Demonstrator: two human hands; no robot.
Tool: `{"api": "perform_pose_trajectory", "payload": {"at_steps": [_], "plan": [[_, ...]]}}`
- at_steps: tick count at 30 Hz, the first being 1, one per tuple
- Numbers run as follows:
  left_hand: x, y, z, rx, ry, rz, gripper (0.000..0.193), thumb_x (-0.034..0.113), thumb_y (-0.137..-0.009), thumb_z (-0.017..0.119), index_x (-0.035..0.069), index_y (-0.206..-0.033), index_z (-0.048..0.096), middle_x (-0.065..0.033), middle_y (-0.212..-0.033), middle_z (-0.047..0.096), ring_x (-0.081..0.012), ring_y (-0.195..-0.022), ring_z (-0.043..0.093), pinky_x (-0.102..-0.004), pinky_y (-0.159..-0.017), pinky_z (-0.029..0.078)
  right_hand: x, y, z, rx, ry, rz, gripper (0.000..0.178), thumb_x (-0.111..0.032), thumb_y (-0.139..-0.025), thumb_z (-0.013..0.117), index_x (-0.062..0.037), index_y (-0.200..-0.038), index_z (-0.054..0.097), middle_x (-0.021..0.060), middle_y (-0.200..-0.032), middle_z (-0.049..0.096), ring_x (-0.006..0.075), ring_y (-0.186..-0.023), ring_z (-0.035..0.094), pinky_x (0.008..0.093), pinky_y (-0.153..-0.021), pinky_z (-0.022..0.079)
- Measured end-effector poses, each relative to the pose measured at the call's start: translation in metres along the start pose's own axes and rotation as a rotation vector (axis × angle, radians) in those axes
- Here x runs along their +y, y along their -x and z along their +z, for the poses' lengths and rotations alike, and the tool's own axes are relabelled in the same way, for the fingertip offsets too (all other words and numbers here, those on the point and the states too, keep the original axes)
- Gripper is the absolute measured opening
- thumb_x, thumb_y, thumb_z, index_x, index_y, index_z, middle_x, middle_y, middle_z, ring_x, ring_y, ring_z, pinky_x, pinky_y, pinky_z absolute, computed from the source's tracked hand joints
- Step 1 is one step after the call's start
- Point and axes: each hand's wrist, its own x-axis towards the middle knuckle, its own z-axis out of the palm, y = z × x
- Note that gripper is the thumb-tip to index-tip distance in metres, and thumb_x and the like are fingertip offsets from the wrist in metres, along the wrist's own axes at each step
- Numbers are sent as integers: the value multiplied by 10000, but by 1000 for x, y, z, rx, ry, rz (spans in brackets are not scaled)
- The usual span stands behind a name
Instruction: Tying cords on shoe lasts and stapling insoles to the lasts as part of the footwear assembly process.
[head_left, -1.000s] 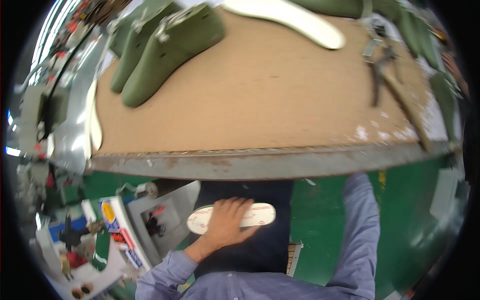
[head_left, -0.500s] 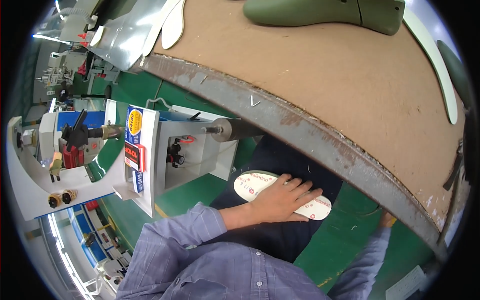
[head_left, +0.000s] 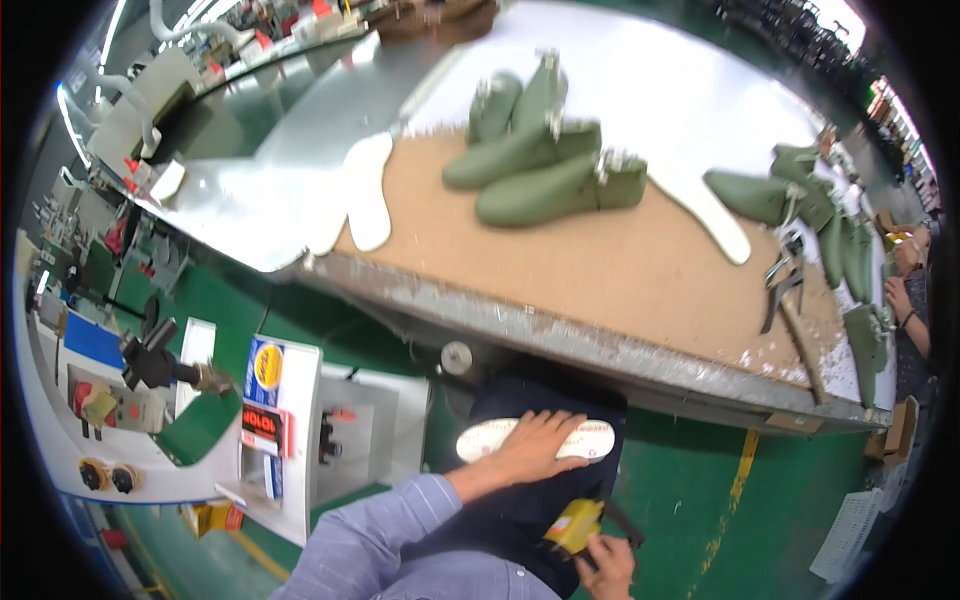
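A white insole (head_left: 478,442) with red print lies across my dark-clad thigh. My left hand (head_left: 535,448) holds it around the middle, fingers over its far edge and thumb by the near edge. My right hand (head_left: 607,567) grips a yellow-and-black tool (head_left: 575,526) just nearer to me than the insole; its exact kind is blurred. On the workbench (head_left: 560,285) ahead stand several green shoe lasts (head_left: 545,195). Plain white insoles (head_left: 370,215) lie at the board's left, with another white insole (head_left: 705,215) to the right of the lasts.
The bench's worn metal edge (head_left: 480,308) runs between me and the lasts. Pincers (head_left: 785,275) and a wooden-handled tool (head_left: 803,345) lie at its right. At left stands a white machine (head_left: 310,450) with small boxes (head_left: 262,430). Another person's hand (head_left: 905,300) shows far right.
My right hand has come out from below the bench edge, bringing the yellow-and-black tool near my lap. My left hand stays on the insole. The view has tilted up, showing more bench.
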Motion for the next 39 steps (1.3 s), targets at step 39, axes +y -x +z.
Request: {"api": "perform_pose_trajectory", "payload": {"at_steps": [39], "plan": [[-23,45,-15,121,91,-32,714,413,-713,728,44,-1282,504,-124,-1294,532,-298,-1203,475,-440,-985,353,14,-170,66,234,-336,253,297,-206,-935,502,-10,-1148,569,198,-1178,552,362,-1105,503,424,-984,373]]}}
